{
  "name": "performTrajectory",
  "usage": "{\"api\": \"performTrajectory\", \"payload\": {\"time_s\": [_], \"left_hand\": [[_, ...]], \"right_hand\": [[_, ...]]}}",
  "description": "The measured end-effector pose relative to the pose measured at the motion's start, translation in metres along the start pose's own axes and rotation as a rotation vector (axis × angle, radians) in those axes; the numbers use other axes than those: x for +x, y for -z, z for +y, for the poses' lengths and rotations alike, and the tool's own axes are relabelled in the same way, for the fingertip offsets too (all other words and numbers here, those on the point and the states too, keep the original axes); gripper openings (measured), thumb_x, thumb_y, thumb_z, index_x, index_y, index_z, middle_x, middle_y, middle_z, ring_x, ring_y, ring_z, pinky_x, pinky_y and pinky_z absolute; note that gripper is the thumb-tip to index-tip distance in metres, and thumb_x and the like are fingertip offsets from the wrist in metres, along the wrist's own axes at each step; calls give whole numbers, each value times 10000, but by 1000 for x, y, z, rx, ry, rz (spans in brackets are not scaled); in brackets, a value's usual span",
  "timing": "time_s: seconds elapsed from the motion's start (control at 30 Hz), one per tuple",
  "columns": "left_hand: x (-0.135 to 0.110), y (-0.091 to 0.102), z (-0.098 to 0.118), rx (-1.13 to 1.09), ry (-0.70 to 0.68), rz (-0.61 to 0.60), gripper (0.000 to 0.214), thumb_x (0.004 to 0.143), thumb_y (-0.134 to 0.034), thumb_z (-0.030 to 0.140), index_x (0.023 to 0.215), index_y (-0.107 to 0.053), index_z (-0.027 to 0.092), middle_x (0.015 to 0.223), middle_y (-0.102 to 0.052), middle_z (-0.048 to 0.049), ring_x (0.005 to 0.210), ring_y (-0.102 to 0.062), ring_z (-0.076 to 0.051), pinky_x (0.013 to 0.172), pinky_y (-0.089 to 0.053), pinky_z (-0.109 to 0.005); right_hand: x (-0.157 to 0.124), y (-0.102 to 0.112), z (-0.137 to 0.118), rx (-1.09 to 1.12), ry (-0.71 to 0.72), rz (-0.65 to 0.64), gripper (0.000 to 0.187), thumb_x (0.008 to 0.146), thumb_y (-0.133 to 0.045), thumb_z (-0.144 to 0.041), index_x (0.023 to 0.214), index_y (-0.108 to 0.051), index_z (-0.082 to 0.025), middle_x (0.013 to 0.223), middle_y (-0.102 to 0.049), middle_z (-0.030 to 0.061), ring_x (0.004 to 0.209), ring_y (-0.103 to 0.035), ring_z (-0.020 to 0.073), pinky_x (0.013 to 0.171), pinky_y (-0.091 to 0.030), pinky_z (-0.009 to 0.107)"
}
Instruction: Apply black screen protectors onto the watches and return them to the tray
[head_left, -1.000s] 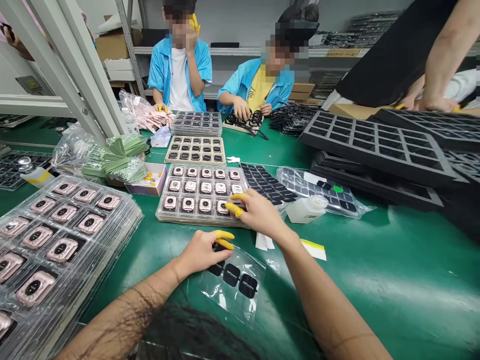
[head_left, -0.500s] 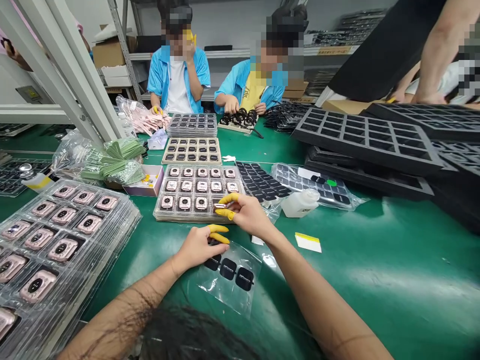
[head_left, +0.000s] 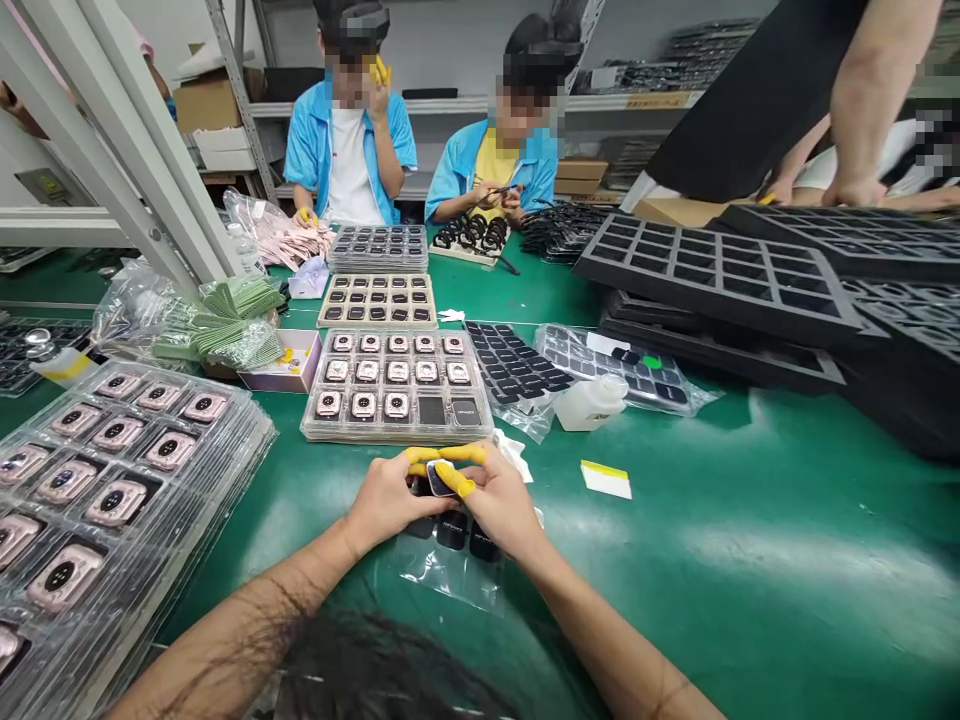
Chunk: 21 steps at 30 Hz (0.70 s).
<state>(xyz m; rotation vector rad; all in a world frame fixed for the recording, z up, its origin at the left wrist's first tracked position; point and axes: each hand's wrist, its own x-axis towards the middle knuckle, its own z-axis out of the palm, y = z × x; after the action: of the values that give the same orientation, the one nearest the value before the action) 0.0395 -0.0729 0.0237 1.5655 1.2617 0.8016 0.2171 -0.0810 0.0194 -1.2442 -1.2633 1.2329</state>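
My left hand (head_left: 386, 500) and my right hand (head_left: 499, 500) meet over a clear plastic sheet (head_left: 442, 570) that carries black square pads. Both wear yellow finger cots and pinch one small pink watch case (head_left: 439, 476) between their fingertips. Just beyond them lies a clear tray (head_left: 397, 385) of pink watch cases; its two nearest right-hand pockets hold only black pads.
A tall stack of trays with pink watch cases (head_left: 112, 470) fills the left. A white bottle (head_left: 592, 403), bagged black pads (head_left: 622, 365) and black foam trays (head_left: 720, 270) lie to the right. Two people in blue shirts work across the green table; another person leans in at top right.
My right hand lifted a watch case out of the tray's near row and drew it back to my left hand, which rose off the sheet of pads to grip it too.
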Motion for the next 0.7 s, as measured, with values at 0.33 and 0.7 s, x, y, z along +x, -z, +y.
{"api": "performTrajectory", "payload": {"time_s": [0.33, 0.7], "left_hand": [[-2, -3, 1, 75, 31, 56, 877, 667, -948, 353, 1462, -603, 214, 1071, -862, -53, 1060, -811, -283, 1031, -632, -426], [2, 5, 2, -155, 13, 22, 579, 665, -952, 280, 1213, -790, 188, 1145, -846, -82, 1066, -806, -272, 1000, -639, -381]], "right_hand": [[-7, 5, 3, -22, 91, -13, 235, 884, -787, -443, 998, -778, -238, 1117, -629, 43, 758, -767, 166, 682, -670, 304], [-25, 47, -15, -165, 212, 230, 268, 891, -775, -506, 934, -765, -242, 900, -737, 63, 833, -687, 232, 776, -612, 385]]}}
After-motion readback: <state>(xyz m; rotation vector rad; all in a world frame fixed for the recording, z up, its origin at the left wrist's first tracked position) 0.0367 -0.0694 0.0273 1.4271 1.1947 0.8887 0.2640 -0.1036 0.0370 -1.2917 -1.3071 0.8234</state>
